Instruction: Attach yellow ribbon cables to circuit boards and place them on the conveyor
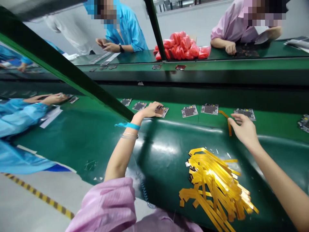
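Note:
My left hand (152,110), with a blue wrist strap, reaches to the green belt, its fingers curled over the left end of a circuit board (165,112). My right hand (244,128) pinches an orange flex cable (229,126) between thumb and fingers. One end of that cable bends left towards another circuit board (210,109); whether it touches cannot be made out. Just behind my right hand lies a partly covered circuit board (248,112). A heap of yellow flex cables (217,180) lies on the green mat nearer to me.
More circuit boards (189,111) line the belt (176,120). A green slanting post (72,72) crosses the left side. Co-workers sit opposite, near red bags (182,46); another person's blue sleeve (21,117) is at left. A coiled cord (144,190) hangs near my left arm.

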`<state>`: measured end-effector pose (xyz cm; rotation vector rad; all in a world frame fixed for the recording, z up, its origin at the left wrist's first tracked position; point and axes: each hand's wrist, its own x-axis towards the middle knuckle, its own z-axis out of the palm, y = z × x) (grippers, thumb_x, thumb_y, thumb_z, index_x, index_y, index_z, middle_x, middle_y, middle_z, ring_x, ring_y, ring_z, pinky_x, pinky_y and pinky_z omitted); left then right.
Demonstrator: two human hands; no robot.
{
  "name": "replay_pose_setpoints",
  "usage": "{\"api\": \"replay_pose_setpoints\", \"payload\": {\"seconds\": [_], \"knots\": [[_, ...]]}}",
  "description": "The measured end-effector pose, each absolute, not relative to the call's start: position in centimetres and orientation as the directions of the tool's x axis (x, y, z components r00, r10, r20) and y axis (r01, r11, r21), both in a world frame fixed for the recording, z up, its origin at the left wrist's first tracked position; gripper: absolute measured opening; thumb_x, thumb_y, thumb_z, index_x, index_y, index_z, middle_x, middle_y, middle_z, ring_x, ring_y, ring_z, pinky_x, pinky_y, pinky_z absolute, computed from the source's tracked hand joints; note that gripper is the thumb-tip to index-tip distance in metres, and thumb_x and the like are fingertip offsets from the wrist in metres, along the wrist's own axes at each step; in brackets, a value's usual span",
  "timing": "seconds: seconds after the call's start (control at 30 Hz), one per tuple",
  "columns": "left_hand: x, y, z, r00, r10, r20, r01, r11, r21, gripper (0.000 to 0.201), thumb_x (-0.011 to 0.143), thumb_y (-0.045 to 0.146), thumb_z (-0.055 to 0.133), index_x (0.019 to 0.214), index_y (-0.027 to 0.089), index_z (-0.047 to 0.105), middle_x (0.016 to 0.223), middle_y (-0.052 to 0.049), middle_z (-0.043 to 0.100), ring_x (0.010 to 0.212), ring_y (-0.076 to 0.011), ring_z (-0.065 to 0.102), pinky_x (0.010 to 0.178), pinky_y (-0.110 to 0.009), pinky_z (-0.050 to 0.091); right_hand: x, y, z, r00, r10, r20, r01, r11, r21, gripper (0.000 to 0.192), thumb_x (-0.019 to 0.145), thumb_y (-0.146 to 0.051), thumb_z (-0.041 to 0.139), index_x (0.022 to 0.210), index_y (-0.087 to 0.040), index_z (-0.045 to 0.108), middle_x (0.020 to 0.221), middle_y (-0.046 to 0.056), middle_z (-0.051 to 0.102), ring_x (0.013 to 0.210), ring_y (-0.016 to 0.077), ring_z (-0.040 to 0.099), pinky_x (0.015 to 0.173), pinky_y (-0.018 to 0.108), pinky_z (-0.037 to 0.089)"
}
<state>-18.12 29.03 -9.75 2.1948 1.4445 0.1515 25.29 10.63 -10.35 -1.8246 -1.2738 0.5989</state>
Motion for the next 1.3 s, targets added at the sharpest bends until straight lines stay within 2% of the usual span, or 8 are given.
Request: {"api": "replay_pose_setpoints", "payload": {"seconds": [0.13, 0.27, 0.43, 0.63, 0.8, 0.93, 1.1, 1.3], "knots": [[-17.5, 29.0, -9.2, 0.384, 0.914, -0.131, 0.862, -0.303, 0.407, 0.045, 0.057, 0.028, 0.087, 0.091, 0.015, 0.061, 0.097, -0.01, 0.064, 0.108, -0.0327, 0.049, 0.103, -0.045, 0.034, 22.8, 4.8, -9.4, 0.103, 0.994, 0.046, 0.606, -0.026, -0.795, 0.018, 0.09, -0.033, 0.065, 0.1, -0.02, 0.072, 0.101, 0.008, 0.075, 0.089, 0.0233, 0.068, 0.087, 0.038, 0.052], [-14.8, 25.6, -7.5, 0.352, 0.935, 0.039, 0.848, -0.336, 0.41, 0.022, 0.086, 0.033, 0.069, 0.082, 0.018, 0.053, 0.094, -0.007, 0.062, 0.102, -0.0259, 0.05, 0.096, -0.037, 0.038, 18.5, 1.6, -8.4, -0.266, 0.962, -0.053, 0.635, 0.133, -0.761, 0.018, 0.098, -0.029, 0.056, 0.094, -0.023, 0.072, 0.094, 0.004, 0.073, 0.085, 0.0213, 0.067, 0.079, 0.035, 0.051], [-10.4, 17.4, -5.3, 0.313, 0.916, 0.249, 0.617, -0.396, 0.68, 0.025, 0.091, 0.037, 0.064, 0.079, 0.018, 0.053, 0.091, -0.004, 0.065, 0.09, -0.0195, 0.06, 0.078, -0.028, 0.045, 13.7, 1.5, -10.1, -0.423, 0.904, -0.061, 0.688, 0.277, -0.671, 0.004, 0.093, -0.024, 0.067, 0.091, -0.022, 0.068, 0.096, 0.007, 0.071, 0.094, 0.027, 0.065, 0.082, 0.039, 0.048], [-7.9, 10.1, -5.8, 0.367, 0.93, -0.014, 0.201, -0.065, 0.977, 0.032, 0.088, 0.04, 0.07, 0.086, 0.019, 0.046, 0.078, 0.001, 0.063, 0.066, -0.0109, 0.057, 0.058, -0.02, 0.04, 12.7, 2.1, -11.1, -0.414, 0.909, -0.043, 0.65, 0.262, -0.714, 0.021, 0.096, -0.013, 0.057, 0.077, -0.022, 0.061, 0.082, 0.003, 0.07, 0.085, 0.0231, 0.065, 0.08, 0.035, 0.045], [-6.7, 6.6, -6.4, 0.476, 0.837, -0.269, 0.069, 0.269, 0.961, 0.039, 0.088, 0.044, 0.069, 0.106, 0.021, 0.043, 0.069, 0.004, 0.063, 0.054, -0.0094, 0.054, 0.052, -0.019, 0.035, 14.8, 0.2, -9.2, -0.115, 0.993, 0.026, 0.46, 0.076, -0.885, 0.016, 0.106, -0.03, 0.04, 0.1, -0.025, 0.054, 0.087, 0.002, 0.067, 0.084, 0.0196, 0.066, 0.08, 0.033, 0.048], [-5.5, 3.7, -6.3, 0.526, 0.809, -0.261, 0.099, 0.247, 0.964, 0.034, 0.093, 0.041, 0.066, 0.109, 0.022, 0.043, 0.064, 0.007, 0.055, 0.052, -0.0088, 0.05, 0.051, -0.019, 0.033, 15.7, -2.5, -7.9, 0.146, 0.989, 0.002, 0.111, -0.014, -0.994, 0.013, 0.103, -0.04, 0.049, 0.107, -0.028, 0.046, 0.073, -0.006, 0.046, 0.064, 0.0148, 0.053, 0.065, 0.028, 0.045], [-4.6, 0.9, -5.9, 0.589, 0.781, -0.208, 0.171, 0.131, 0.977, 0.028, 0.098, 0.04, 0.06, 0.112, 0.022, 0.044, 0.063, 0.007, 0.052, 0.054, -0.0095, 0.046, 0.051, -0.021, 0.033, 15.8, -4.6, -7.7, 0.087, 0.992, -0.087, 0.324, -0.111, -0.94, 0.017, 0.096, -0.04, 0.061, 0.096, -0.023, 0.061, 0.07, -0.005, 0.04, 0.063, 0.0149, 0.041, 0.059, 0.029, 0.035], [-4.3, -0.1, -5.7, 0.589, 0.803, -0.094, 0.24, -0.063, 0.969, 0.025, 0.099, 0.034, 0.059, 0.115, 0.021, 0.045, 0.069, 0.005, 0.06, 0.061, -0.0119, 0.056, 0.058, -0.025, 0.042, 16.5, -5.4, -7.9, 0.189, 0.976, -0.112, 0.267, -0.161, -0.95, 0.021, 0.092, -0.043, 0.066, 0.092, -0.022, 0.066, 0.069, -0.004, 0.042, 0.062, 0.0144, 0.04, 0.057, 0.029, 0.033]]}}
